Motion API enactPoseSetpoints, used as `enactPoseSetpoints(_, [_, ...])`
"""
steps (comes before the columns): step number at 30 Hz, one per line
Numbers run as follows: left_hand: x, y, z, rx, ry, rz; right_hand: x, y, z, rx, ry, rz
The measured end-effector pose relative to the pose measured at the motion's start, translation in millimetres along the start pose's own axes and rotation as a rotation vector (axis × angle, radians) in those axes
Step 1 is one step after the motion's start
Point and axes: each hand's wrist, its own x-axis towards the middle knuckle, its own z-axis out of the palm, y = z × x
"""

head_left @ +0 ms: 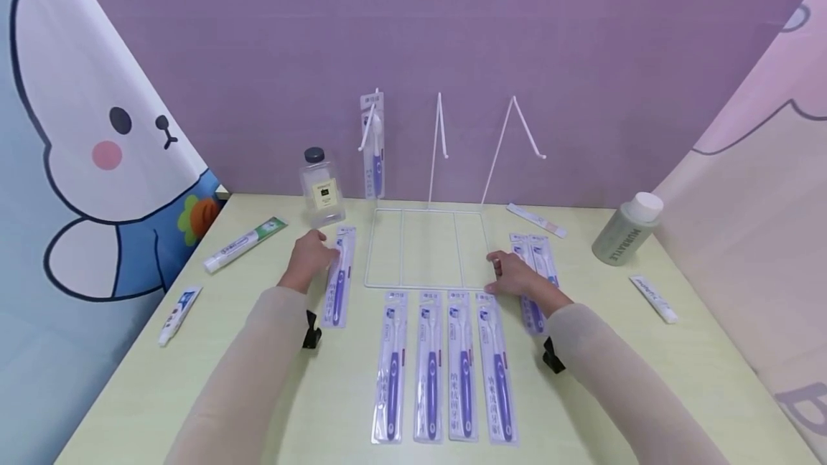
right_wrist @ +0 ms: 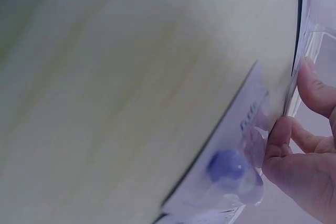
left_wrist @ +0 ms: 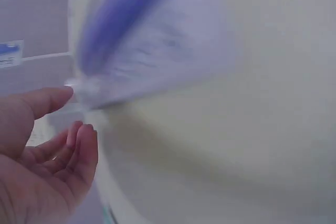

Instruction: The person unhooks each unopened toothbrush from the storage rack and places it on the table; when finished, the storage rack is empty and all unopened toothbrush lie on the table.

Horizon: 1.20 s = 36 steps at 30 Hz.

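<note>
My left hand (head_left: 311, 261) is beside a packaged toothbrush (head_left: 339, 285) left of the white wire rack (head_left: 413, 286). In the left wrist view its thumb and fingers (left_wrist: 84, 153) are apart, with the blurred pack just beyond; contact is unclear. My right hand (head_left: 513, 275) is at the rack's right front corner, partly over two packaged toothbrushes (head_left: 545, 257). Its thumb and fingers stand apart in the right wrist view, close to a clear pack (right_wrist: 223, 169). Several more packs (head_left: 431, 379) lie in a row before the rack. Another pack (head_left: 377, 178) hangs on the left hook.
A clear bottle with a black cap (head_left: 321, 196) stands behind my left hand. Toothpaste tubes (head_left: 245, 244) (head_left: 179, 316) lie at the left. On the right are a green bottle (head_left: 620, 235), a small tube (head_left: 654, 300) and a slim packet (head_left: 536, 220). A purple wall rises behind.
</note>
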Motion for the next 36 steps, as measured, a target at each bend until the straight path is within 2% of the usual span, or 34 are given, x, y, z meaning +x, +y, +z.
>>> enactPoseSetpoints(5, [10.0, 35.9, -13.3, -0.058, 0.082, 0.141, 1.7, 2.8, 0.1, 0.005, -0.001, -0.003])
enactPoseSetpoints(8, [17.4, 61.0, -21.2, -0.156, 0.143, 0.236, 1.4, 4.2, 0.8, 0.007, 0.000, 0.005])
enactPoseSetpoints(11, [24.5, 85.2, -28.8, -0.282, 0.189, 0.302, 0.3, 3.8, 0.8, 0.010, -0.004, 0.002])
enactPoseSetpoints(14, [29.2, 107.8, -36.5, -0.378, 0.224, 0.343, -0.2, 2.4, -0.1, 0.015, -0.006, -0.020])
enactPoseSetpoints(18, [32.9, 131.1, -41.5, -0.497, 0.204, 0.376, 0.3, 0.8, -0.6, 0.021, -0.003, -0.022])
enactPoseSetpoints(20, [34.9, 137.5, -40.9, -0.570, 0.174, 0.392, 0.7, 0.7, -0.4, 0.022, -0.005, -0.015])
enactPoseSetpoints(23, [35.8, 141.0, -37.8, -0.661, 0.129, 0.377, 1.8, 0.6, 0.0, 0.020, -0.011, -0.017])
enactPoseSetpoints(25, [35.9, 140.7, -33.5, -0.698, 0.125, 0.371, 2.6, 0.6, 0.1, 0.021, -0.012, -0.020])
enactPoseSetpoints(27, [36.5, 138.9, -27.8, -0.711, 0.143, 0.377, 3.2, 1.0, 0.2, 0.020, -0.013, -0.025])
enactPoseSetpoints(31, [38.6, 135.7, -16.8, -0.715, 0.233, 0.418, 3.2, 1.5, 1.1, 0.020, -0.011, -0.010])
enactPoseSetpoints(36, [36.1, 133.8, -14.1, -0.722, 0.301, 0.432, 3.6, 2.2, 0.9, 0.015, -0.014, -0.001])
